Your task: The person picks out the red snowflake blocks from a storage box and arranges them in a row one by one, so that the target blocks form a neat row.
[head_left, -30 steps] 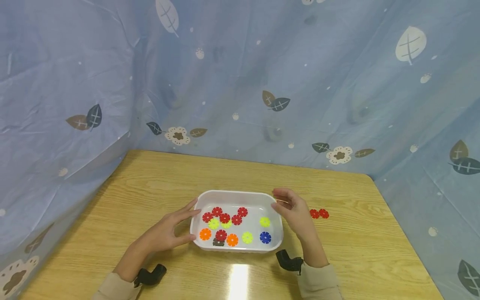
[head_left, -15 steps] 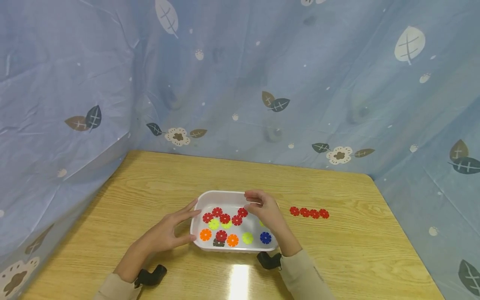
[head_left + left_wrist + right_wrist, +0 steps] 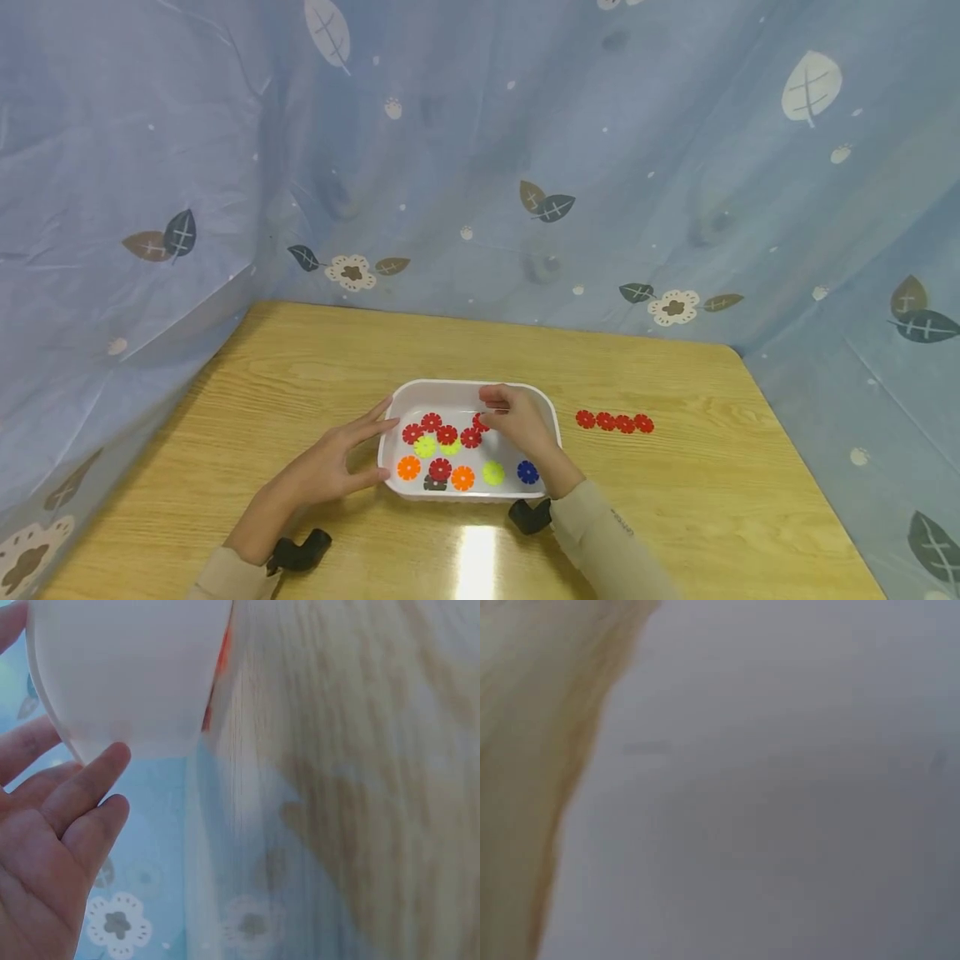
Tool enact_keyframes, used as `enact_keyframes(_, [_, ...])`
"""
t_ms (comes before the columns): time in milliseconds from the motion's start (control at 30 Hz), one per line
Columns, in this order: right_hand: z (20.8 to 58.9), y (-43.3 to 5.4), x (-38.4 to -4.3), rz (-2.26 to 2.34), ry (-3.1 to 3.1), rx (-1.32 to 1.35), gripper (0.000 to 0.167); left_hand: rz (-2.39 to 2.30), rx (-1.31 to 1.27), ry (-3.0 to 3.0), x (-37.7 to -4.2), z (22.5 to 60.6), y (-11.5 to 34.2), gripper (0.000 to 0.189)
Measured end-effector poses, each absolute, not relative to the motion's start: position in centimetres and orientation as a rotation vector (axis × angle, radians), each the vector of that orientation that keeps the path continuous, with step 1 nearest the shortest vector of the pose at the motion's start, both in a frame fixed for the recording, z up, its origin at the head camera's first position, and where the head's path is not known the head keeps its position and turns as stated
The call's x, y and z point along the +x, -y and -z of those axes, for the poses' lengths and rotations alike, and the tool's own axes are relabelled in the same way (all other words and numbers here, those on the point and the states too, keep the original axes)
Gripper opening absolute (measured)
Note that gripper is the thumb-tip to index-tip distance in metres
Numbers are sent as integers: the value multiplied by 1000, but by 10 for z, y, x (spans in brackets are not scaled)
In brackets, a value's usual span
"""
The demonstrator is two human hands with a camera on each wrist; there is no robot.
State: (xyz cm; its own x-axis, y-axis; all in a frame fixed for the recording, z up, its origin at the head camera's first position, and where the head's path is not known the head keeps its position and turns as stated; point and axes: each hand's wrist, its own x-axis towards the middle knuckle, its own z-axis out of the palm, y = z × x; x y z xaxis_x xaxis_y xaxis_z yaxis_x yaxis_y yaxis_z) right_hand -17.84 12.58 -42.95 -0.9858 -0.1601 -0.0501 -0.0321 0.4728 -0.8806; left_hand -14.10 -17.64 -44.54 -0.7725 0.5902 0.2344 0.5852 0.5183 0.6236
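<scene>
A white plastic tray [image 3: 480, 495] holds several notched snowflake discs, among them an orange disc [image 3: 408, 467], a yellow disc [image 3: 493, 473] and a blue disc [image 3: 527, 472]. At the tray's left end, my left hand [image 3: 337, 462] rests its spread, fairly straight fingers and thumb against the rim and outer wall. Inside the tray, my right hand [image 3: 521, 421] has its fingertips over a red disc [image 3: 479, 421] and partly covers it. A gap shows between its thumb and fingers. The right wrist view is blurred, with only the tray's pale wall showing.
To the tray's right, a row of several red discs [image 3: 615, 422] lies on the wooden table [image 3: 675, 500]. Blue patterned cloth [image 3: 450, 167] hangs behind the table and along its sides. A dark wrist-worn piece [image 3: 300, 550] sits beside the left wrist.
My right hand has moved left from the tray's right rim to the red disc inside, uncovering more of the red row on the table. My left hand has stayed at the tray's left end.
</scene>
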Motion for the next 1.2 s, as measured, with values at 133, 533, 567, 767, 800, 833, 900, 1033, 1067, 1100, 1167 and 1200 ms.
enact_keyframes(133, [431, -124, -180, 1505, -2585, -99, 34, -1117, 1035, -2731, -141, 444, 177, 64])
enact_keyframes(533, [443, -117, -181, 1303, -2718, -109, 36, -1120, 1041, -2729, -141, 445, 177, 64])
enact_keyframes(567, [444, -116, -181, 1268, -2741, -125, 37, -1121, 1041, -2730, -141, 445, 177, 64])
enact_keyframes(767, [444, -110, -179, 1092, -2836, -179, 36, -1123, 1056, -2734, -141, 445, 177, 64])
enact_keyframes(800, [444, -109, -179, 1061, -2848, -186, 36, -1125, 1060, -2734, -141, 446, 177, 64])
enact_keyframes(833, [445, -108, -179, 1029, -2858, -194, 36, -1128, 1065, -2732, -142, 446, 178, 64])
enact_keyframes(900, [447, -107, -180, 976, -2866, -202, 35, -1129, 1071, -2733, -142, 446, 178, 64])
enact_keyframes(1033, [448, -106, -179, 894, -2872, -221, 28, -1126, 1082, -2734, -142, 446, 178, 63])
enact_keyframes(1067, [448, -106, -179, 876, -2874, -224, 26, -1123, 1084, -2737, -141, 446, 178, 62])
enact_keyframes(1100, [448, -106, -178, 866, -2874, -224, 24, -1124, 1087, -2737, -141, 447, 178, 62])
enact_keyframes(1167, [447, -106, -178, 853, -2881, -235, 22, -1123, 1089, -2739, -141, 447, 177, 62])
enact_keyframes(1200, [447, -106, -177, 848, -2882, -228, 21, -1124, 1089, -2739, -141, 447, 177, 62])
